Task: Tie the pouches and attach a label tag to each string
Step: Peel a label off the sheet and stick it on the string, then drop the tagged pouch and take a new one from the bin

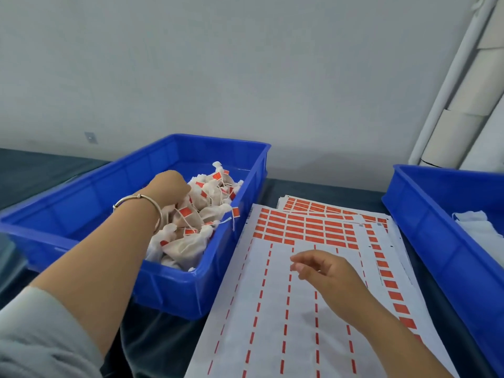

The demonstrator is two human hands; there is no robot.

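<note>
The left hand [170, 184] is down in the left blue bin [81, 222], knuckles up, its fingers buried among the tied pouches [196, 214], so I cannot tell whether it is letting one go or just resting on the heap. Those pouches already carry red tags on their strings and lie piled toward the bin's right end. The right hand [324, 271] hovers over the label sheet [272, 309] on the table, fingers loosely curled, thumb and forefinger close together but nothing visible between them. My guess is the finished pouch is being dropped off and a new label is next. To do that well, aim for the nearest remaining red label [289, 242] at the edge of the peeled area, lift a corner cleanly, and keep the sheet flat. Untied white pouches [474, 222] seem to wait in the right bin [425, 230].
</note>
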